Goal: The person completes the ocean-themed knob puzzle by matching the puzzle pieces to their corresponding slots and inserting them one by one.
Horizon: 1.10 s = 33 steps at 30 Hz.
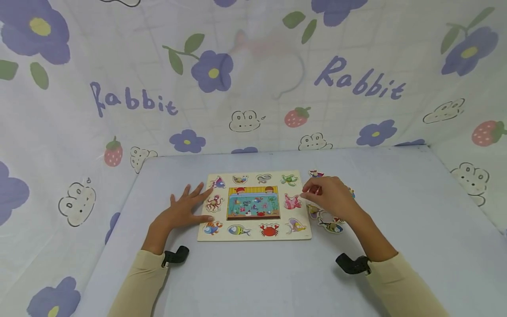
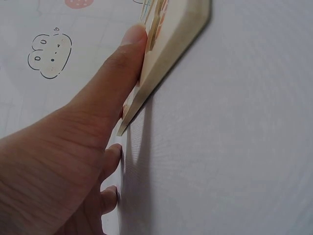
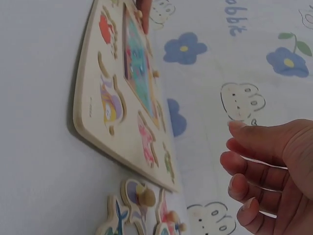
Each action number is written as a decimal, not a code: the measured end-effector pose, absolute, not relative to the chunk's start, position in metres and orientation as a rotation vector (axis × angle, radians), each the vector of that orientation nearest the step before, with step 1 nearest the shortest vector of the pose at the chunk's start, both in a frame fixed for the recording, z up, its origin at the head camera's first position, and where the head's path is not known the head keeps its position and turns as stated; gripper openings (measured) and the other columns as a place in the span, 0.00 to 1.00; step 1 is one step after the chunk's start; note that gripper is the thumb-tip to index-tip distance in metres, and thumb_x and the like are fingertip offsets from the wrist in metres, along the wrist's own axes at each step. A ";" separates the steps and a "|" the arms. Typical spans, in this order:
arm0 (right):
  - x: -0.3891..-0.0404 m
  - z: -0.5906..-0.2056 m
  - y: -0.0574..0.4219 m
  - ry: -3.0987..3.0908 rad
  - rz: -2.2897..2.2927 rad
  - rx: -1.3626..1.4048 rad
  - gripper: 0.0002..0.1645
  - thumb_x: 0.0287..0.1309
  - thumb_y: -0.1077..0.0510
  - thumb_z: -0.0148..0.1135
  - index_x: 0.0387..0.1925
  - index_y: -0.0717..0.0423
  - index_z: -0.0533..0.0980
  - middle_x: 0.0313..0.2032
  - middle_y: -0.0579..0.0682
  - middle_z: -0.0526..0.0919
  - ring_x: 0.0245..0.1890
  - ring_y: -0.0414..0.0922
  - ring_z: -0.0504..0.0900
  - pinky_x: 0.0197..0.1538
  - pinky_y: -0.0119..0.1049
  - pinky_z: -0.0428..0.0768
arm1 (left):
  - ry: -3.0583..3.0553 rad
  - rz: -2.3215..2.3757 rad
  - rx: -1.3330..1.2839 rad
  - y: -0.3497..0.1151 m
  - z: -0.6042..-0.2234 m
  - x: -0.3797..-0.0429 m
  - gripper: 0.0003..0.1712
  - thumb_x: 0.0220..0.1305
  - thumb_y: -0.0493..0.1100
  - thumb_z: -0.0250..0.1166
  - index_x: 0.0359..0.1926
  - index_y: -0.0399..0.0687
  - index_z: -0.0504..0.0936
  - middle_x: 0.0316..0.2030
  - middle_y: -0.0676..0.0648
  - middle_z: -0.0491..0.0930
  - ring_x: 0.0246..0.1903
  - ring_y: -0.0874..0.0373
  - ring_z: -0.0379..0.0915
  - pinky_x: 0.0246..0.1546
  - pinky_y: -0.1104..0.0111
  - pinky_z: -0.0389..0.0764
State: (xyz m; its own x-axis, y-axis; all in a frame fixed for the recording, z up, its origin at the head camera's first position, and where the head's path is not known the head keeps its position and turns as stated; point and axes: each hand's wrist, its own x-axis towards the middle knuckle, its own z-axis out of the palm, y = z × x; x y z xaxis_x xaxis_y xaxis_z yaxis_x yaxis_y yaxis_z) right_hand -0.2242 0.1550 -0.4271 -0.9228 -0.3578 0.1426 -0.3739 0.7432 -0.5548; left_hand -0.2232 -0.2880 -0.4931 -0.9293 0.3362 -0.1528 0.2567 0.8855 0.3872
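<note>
A wooden puzzle board (image 1: 253,236) lies flat on the table, with sea creatures around a printed aquarium picture (image 1: 253,203). My left hand (image 1: 178,213) rests spread on its left end; the thumb (image 2: 128,54) lies along the board's edge in the left wrist view. My right hand (image 1: 332,196) hovers by the board's right edge, near the pink fish shape (image 1: 292,201). In the right wrist view the right hand (image 3: 274,171) has loosely bent fingers with nothing between them. Loose knobbed puzzle pieces (image 1: 330,226) lie below it, partly hidden by the hand.
Another loose piece (image 1: 316,173) lies past the board's upper right corner. A small wooden knob (image 3: 156,74) stands up at the board's far side. The white table (image 1: 253,277) is backed by a printed cloth (image 1: 269,88). Each wrist bears a black camera (image 1: 352,264).
</note>
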 end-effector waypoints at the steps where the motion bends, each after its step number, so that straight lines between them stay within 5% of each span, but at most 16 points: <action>1: -0.225 -0.427 0.158 -2.908 0.941 0.611 0.06 0.61 0.56 0.72 0.38 0.53 0.85 0.28 0.43 0.83 0.30 0.44 0.76 0.32 0.37 0.75 | 2.839 0.536 0.452 -0.288 -0.493 -0.223 0.56 0.59 0.69 0.69 0.81 0.60 0.54 0.80 0.42 0.43 0.77 0.30 0.28 0.64 0.24 0.30; 33: -0.239 -0.458 0.184 -3.146 0.837 0.727 0.06 0.55 0.60 0.76 0.34 0.47 0.87 0.27 0.41 0.82 0.32 0.44 0.75 0.35 0.39 0.74 | 2.851 0.534 0.445 -0.287 -0.495 -0.222 0.57 0.57 0.71 0.69 0.80 0.59 0.54 0.80 0.41 0.43 0.77 0.29 0.28 0.63 0.23 0.30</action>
